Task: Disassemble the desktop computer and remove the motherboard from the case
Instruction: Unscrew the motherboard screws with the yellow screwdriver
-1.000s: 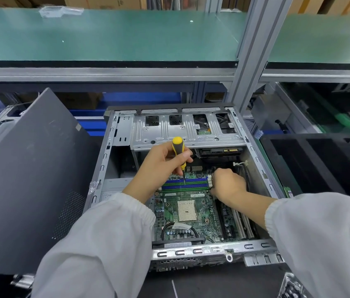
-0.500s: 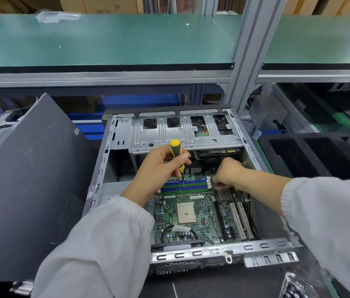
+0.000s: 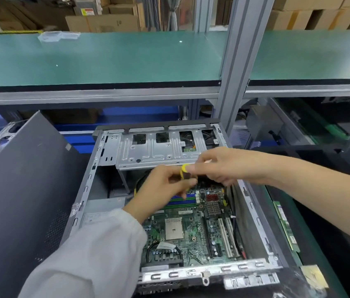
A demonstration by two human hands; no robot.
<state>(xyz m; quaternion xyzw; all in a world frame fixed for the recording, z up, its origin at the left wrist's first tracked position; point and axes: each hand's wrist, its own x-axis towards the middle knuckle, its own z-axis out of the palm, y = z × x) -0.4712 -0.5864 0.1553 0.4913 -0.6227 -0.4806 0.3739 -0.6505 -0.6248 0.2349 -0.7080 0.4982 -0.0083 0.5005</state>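
Note:
The open desktop case (image 3: 202, 273) lies flat with the green motherboard (image 3: 182, 233) still inside it. Above the RAM slots, my left hand (image 3: 163, 188) grips a yellow and black screwdriver (image 3: 184, 172), tip pointing down. My right hand (image 3: 223, 166) has come in from the right. Its fingertips meet the yellow end of the handle and seem to pinch it, though both hands are blurred. The silver drive cage (image 3: 152, 151) spans the far end of the case, just behind the hands.
The grey side panel (image 3: 19, 190) leans at the left of the case. An aluminium post (image 3: 240, 61) and a green shelf (image 3: 105, 59) stand behind it. A loose RAM stick (image 3: 286, 224) lies on the mat at the right, and a plastic bag (image 3: 314, 276) sits at the lower right.
My right hand rose off the motherboard's right side and moved up to the screwdriver handle. My left hand lifted the screwdriver off the board. The camera tilted upward.

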